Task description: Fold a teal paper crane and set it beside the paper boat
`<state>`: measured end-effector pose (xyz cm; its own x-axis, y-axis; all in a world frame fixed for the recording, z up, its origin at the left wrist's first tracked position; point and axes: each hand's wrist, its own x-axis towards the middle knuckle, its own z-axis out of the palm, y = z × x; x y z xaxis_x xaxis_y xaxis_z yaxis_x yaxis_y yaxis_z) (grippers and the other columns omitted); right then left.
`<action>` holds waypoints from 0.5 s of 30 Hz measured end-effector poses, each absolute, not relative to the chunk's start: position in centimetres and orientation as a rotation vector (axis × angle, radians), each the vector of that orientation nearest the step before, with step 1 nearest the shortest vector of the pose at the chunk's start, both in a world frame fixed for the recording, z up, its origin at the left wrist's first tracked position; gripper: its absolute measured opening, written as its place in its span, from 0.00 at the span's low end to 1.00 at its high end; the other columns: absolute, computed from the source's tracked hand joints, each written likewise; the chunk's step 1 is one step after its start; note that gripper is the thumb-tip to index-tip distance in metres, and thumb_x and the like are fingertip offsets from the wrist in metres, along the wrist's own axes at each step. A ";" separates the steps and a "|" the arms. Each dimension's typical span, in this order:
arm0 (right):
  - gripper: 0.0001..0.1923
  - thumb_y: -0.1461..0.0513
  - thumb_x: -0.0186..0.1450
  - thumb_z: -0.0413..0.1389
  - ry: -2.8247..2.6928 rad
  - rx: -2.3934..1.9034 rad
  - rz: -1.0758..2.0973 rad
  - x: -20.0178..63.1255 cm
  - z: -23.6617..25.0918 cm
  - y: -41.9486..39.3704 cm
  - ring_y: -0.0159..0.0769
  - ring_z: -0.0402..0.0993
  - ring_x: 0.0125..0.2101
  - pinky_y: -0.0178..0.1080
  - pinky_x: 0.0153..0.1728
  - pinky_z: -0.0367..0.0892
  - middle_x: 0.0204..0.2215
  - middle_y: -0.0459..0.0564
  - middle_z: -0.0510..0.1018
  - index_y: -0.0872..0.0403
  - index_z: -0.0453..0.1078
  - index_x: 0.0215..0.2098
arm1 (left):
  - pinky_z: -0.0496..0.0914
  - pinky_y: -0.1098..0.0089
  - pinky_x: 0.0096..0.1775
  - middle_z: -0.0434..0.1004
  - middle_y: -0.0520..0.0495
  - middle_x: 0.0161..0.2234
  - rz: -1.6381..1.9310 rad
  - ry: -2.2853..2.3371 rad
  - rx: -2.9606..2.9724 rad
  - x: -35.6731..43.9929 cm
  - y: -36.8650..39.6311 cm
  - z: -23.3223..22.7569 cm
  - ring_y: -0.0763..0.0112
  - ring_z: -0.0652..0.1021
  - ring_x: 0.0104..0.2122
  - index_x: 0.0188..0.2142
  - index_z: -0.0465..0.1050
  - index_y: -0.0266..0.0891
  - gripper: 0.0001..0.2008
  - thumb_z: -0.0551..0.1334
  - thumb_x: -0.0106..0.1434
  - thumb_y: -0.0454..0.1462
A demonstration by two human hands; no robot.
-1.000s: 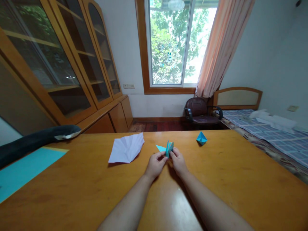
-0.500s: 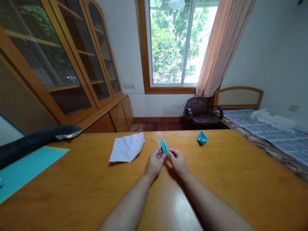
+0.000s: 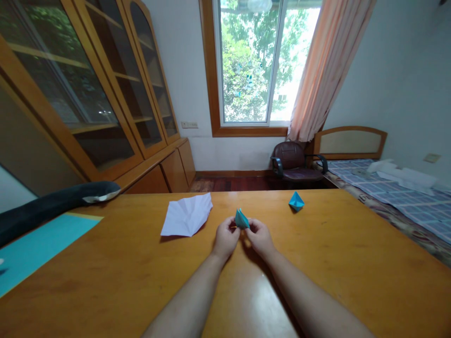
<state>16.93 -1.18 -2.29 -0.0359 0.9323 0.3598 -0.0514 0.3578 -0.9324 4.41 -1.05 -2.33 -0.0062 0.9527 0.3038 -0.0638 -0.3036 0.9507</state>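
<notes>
A small folded piece of teal paper (image 3: 241,219) is pinched between both my hands just above the wooden table (image 3: 317,263). My left hand (image 3: 226,238) grips its left side and my right hand (image 3: 259,237) grips its right side, fingertips almost meeting. The paper now looks like a compact triangular packet. A pleated white paper fan shape (image 3: 186,215) lies flat to the left of my hands. A finished blue paper boat (image 3: 296,201) stands farther back to the right.
A teal sheet (image 3: 38,246) lies at the table's left edge beside a dark curved object (image 3: 56,203). Beyond the table are a glass-door cabinet (image 3: 88,94), a window, a brown chair (image 3: 294,164) and a bed (image 3: 401,197).
The teal paper's spread flaps have been pressed together into a smaller, flatter packet. My hands have stayed in nearly the same spot.
</notes>
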 end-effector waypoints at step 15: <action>0.11 0.68 0.52 0.51 -1.526 -1.029 0.722 17.5 -2.5 -1.3 0.42 0.76 0.44 0.47 0.51 0.66 0.41 0.51 0.81 0.52 0.74 0.27 | 0.70 0.68 0.44 0.80 0.45 0.38 1.392 1.024 1.525 3.6 -1.7 -0.8 0.65 0.78 0.38 0.39 0.76 0.36 0.11 0.62 0.55 0.33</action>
<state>17.53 -1.28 -2.48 -0.0170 0.8958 0.4441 0.2251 0.4362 -0.8712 3.65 -1.73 -0.83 0.0611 0.9393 0.3376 0.0429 -0.3404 0.9393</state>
